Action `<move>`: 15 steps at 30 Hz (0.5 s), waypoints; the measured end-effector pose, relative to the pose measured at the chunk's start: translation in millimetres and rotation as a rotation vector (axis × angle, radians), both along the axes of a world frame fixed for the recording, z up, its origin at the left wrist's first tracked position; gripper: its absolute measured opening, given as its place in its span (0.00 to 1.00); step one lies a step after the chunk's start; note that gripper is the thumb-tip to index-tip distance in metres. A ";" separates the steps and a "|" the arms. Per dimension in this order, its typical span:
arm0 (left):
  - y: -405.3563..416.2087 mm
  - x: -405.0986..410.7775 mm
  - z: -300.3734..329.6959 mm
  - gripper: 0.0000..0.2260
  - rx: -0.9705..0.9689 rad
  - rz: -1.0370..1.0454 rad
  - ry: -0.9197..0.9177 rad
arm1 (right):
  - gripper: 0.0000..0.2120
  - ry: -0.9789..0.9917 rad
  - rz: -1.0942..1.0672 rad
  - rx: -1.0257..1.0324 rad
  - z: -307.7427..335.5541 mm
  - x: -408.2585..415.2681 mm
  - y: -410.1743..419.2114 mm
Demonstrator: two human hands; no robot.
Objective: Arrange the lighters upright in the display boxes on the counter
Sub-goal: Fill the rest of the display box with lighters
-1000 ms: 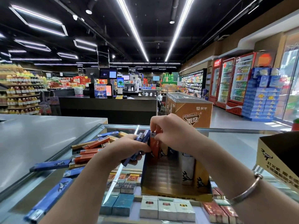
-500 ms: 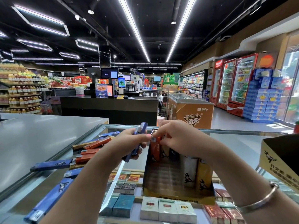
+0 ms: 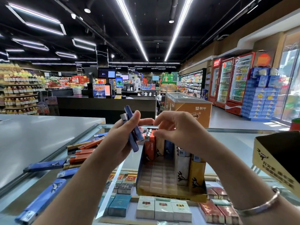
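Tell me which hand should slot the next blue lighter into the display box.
Right hand: it hovers empty just above the display box, fingertips near the blue lighters that the left hand grips beside the box.

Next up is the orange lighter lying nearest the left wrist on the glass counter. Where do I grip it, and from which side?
Take the orange lighter across its long flat body, near the middle, coming straight down from above. It lies flat on the glass counter with its metal head toward the viewer-left and other loose lighters close beside it, so a top pinch on the narrow edges looks clearest. The right hand is empty for it.
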State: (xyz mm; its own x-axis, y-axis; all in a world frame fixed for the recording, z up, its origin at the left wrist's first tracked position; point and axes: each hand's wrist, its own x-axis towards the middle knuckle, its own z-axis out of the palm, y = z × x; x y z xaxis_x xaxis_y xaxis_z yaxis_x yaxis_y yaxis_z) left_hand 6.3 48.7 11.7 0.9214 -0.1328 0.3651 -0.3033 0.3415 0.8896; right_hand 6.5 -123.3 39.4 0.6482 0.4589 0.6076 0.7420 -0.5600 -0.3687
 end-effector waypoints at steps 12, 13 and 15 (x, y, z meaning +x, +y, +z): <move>4.3 10.9 -6.8 0.08 -0.067 -0.120 -0.030 | 0.13 0.134 0.034 -0.005 0.1 -5.2 5.6; 3.4 11.5 -7.1 0.08 -0.069 -0.121 -0.048 | 0.13 0.128 0.025 0.001 0.2 -4.9 5.6; 2.3 12.5 -7.2 0.06 -0.118 -0.114 -0.051 | 0.12 0.097 0.003 0.014 1.9 -4.6 4.4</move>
State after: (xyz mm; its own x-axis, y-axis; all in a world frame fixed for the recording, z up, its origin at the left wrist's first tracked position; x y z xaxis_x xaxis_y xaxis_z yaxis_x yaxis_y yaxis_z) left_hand 18.8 51.1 4.5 0.8827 -0.1884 0.4304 -0.3007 0.4774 0.8256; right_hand 1.8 -118.8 41.3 0.7030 0.4526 0.5485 0.7040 -0.5523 -0.4465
